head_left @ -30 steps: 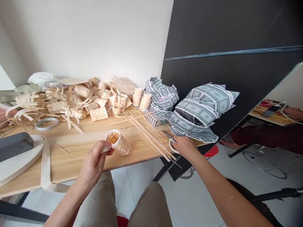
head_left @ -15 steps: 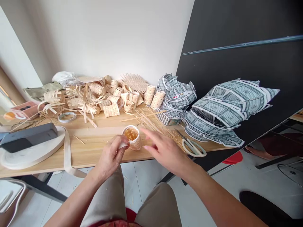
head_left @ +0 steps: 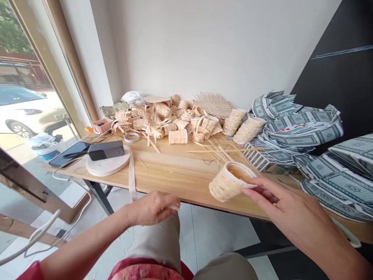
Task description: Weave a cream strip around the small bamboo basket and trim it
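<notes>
My right hand (head_left: 276, 206) grips a woven bamboo cup (head_left: 225, 184) from the side, tilted with its amber-lined mouth toward me. The cup is held above the wooden table (head_left: 180, 182), near its front edge. My left hand (head_left: 151, 209) hangs apart from the cup, just below that edge, with its fingers together and blurred. A small pale bit shows at its fingertips, too blurred to name. Loose bamboo strips (head_left: 221, 151) lie behind the cup, and a stack of grey-green patterned paper pieces (head_left: 294, 132) rises to its right.
A heap of woven bamboo pieces (head_left: 163, 124) fills the back of the table. At the left are a round white board (head_left: 107, 165) with a black case (head_left: 106, 149) on it, plus a tablet (head_left: 71, 153). A window (head_left: 29, 77) lies further left.
The view has swung left. The woven cup has passed from my left hand to my right and moved right. My left hand has dropped away from it. The scissors are mostly out of view.
</notes>
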A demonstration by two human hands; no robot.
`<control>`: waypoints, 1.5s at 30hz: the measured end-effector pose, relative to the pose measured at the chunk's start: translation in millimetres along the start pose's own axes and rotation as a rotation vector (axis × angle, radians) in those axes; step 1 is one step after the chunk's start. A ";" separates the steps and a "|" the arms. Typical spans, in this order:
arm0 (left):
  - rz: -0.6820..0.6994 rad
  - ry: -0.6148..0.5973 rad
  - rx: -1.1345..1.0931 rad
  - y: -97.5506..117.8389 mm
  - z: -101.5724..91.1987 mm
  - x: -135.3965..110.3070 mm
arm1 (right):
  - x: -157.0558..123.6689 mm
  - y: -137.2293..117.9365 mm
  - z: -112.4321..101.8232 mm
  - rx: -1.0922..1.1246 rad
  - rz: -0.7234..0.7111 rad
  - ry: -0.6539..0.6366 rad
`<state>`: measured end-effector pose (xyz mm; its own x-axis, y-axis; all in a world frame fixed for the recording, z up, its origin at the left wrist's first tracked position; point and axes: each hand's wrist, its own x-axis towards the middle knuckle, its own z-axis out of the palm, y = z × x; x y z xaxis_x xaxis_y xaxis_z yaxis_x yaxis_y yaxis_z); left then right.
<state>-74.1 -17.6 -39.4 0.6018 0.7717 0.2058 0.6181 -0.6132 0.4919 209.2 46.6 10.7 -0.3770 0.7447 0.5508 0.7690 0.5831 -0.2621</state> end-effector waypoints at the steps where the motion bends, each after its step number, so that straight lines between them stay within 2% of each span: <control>1: 0.028 -0.084 0.004 1.3 7.3 -3.7 | -1.1 -2.2 -0.1 0.019 0.002 -0.010; 4: 0.045 -0.253 0.093 2.3 30.4 -11.8 | -1.6 -10.1 1.8 0.073 -0.013 -0.011; 6: 0.076 -0.324 0.108 3.6 38.0 -15.1 | -1.2 -14.7 3.2 0.101 -0.034 -0.002; 8: 0.139 -0.316 0.008 9.9 33.8 -15.8 | -1.9 -18.5 4.4 0.129 -0.055 -0.004; 10: 0.218 -0.296 -0.254 20.7 19.0 -12.7 | -4.1 -22.1 5.9 0.157 -0.071 -0.014; 11: 0.186 -0.228 -0.349 26.0 9.6 -9.5 | -5.5 -24.0 6.8 0.168 -0.073 -0.025; 12: 0.111 -0.099 -0.391 29.9 0.2 -5.2 | -6.9 -26.1 7.7 0.174 -0.071 -0.038; 13: 0.023 0.085 -0.399 31.8 -8.1 0.3 | -8.1 -28.4 8.5 0.181 -0.065 -0.053; 15: -0.060 0.403 -0.405 29.1 -18.8 14.2 | -9.7 -33.8 9.6 0.202 -0.040 -0.078; 16: -0.098 0.460 -0.450 25.2 -20.6 22.3 | -10.0 -37.0 9.7 0.220 -0.023 -0.084; 18: -0.114 0.419 -0.591 16.1 -18.4 38.9 | -10.1 -44.0 9.4 0.269 0.017 -0.088; 21: -0.084 0.183 -0.834 7.9 -7.7 59.3 | -9.8 -52.7 9.8 0.361 0.071 -0.108; 23: -0.067 0.130 -0.950 7.7 0.2 67.1 | -10.2 -54.5 12.5 0.433 0.091 -0.103; 28: -0.128 0.257 -1.155 11.0 16.0 69.7 | -14.5 -50.7 25.6 0.631 0.244 0.004; 31: -0.134 0.304 -1.229 12.3 22.1 67.4 | -17.0 -54.2 32.2 0.719 0.284 0.003; 34: -0.157 0.369 -1.245 16.2 26.4 66.1 | -17.9 -61.4 37.8 0.890 0.302 -0.027; 39: -0.228 0.458 -1.184 27.1 30.5 69.3 | -16.7 -63.9 50.0 1.301 0.446 0.028; 42: -0.215 0.409 -1.121 29.7 28.8 71.1 | -17.0 -56.7 56.9 1.408 0.501 0.108; 45: -0.170 0.288 -1.212 27.2 25.6 69.8 | -18.8 -45.1 62.0 1.539 0.576 0.163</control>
<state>-2.4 15.3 -33.3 0.3337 0.9280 0.1657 -0.2765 -0.0717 0.9583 149.6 26.4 -37.0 -0.1099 0.9818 0.1548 -0.4591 0.0880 -0.8840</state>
